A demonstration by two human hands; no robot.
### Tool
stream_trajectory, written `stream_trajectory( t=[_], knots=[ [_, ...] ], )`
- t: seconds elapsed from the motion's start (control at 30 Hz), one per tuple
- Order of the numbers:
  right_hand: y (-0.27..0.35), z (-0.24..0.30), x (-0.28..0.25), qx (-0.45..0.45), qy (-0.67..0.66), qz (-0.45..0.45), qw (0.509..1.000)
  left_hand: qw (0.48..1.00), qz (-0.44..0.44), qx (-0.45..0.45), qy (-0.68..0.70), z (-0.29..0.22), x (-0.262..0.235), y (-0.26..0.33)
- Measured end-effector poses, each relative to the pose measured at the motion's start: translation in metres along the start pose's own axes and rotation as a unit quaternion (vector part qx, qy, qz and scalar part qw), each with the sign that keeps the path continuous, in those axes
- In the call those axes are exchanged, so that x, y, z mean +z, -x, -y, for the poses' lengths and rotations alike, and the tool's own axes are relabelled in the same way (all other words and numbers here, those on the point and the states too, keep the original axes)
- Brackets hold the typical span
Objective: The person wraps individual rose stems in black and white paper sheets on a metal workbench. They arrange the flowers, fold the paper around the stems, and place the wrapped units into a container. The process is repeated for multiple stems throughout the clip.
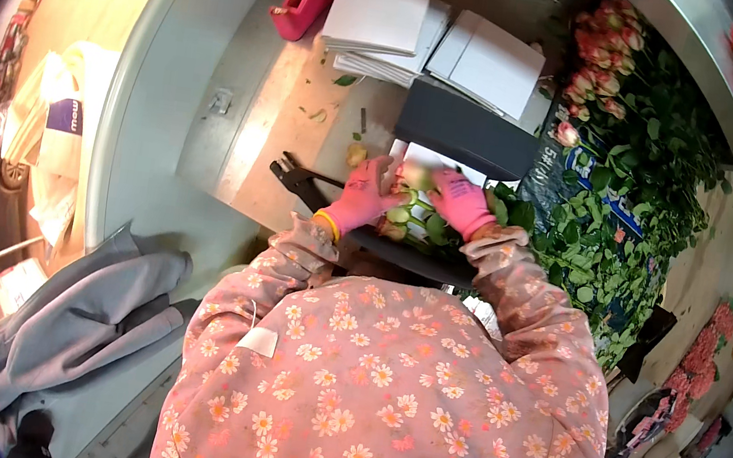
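Both my hands wear pink gloves and work over a small group of roses lying at the bench edge. My left hand (366, 195) is beside them on the left, its thumb and fingers apart. From the right, my right hand (461, 202) reaches in with its fingertips at a blurred pale rose (416, 176); whether they grip it is hidden. Below and between the hands lie a pale green-white rose (398, 216) and green leaves (437, 228), over a white sheet. A black strap-like piece (298, 179) sticks out left of my left hand, and a dark edge runs under the flowers.
Stacked white cardboard sheets (378, 13) lie at the back, behind a dark grey box (465, 130). A pink tape dispenser (304, 9) stands back left. Pink-edged roses (606, 47) with long leafy stems (605, 234) pile up on the right. A grey garment (82, 320) hangs lower left.
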State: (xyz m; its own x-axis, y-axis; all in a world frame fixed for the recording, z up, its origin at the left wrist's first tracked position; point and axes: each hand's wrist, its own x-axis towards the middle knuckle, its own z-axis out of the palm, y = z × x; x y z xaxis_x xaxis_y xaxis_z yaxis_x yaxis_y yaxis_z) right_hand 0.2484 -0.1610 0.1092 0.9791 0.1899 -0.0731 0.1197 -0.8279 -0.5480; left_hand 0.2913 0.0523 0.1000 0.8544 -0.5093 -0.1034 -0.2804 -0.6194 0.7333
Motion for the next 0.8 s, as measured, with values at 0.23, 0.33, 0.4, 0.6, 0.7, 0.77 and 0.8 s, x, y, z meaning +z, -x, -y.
stream_trajectory(
  t=[0.23,0.33,0.4,0.6,0.7,0.77,0.8],
  knots=[
    [-0.004,-0.007,0.000,-0.013,0.036,0.053,0.998,0.990,0.109,0.087,-0.027,-0.030,-0.026,-0.029],
    [-0.004,0.018,-0.041,-0.034,0.087,0.082,0.992,0.949,0.247,0.131,-0.147,-0.042,-0.035,-0.056],
    [0.012,0.005,-0.078,-0.058,-0.009,-0.174,0.983,0.949,0.249,0.130,-0.144,-0.036,-0.036,-0.055],
    [0.036,-0.269,-0.119,0.327,0.134,-0.216,0.910,0.960,0.211,0.167,-0.079,-0.044,-0.033,-0.051],
    [0.011,-0.265,-0.106,0.382,0.173,-0.060,0.906,0.958,0.213,0.165,-0.097,-0.047,-0.031,-0.048],
    [-0.001,-0.246,-0.094,0.301,0.159,0.001,0.940,0.959,0.214,0.152,-0.108,-0.052,-0.033,-0.050],
    [0.003,-0.225,-0.093,0.233,0.132,-0.007,0.964,0.960,0.215,0.140,-0.109,-0.052,-0.033,-0.044]
  ],
)
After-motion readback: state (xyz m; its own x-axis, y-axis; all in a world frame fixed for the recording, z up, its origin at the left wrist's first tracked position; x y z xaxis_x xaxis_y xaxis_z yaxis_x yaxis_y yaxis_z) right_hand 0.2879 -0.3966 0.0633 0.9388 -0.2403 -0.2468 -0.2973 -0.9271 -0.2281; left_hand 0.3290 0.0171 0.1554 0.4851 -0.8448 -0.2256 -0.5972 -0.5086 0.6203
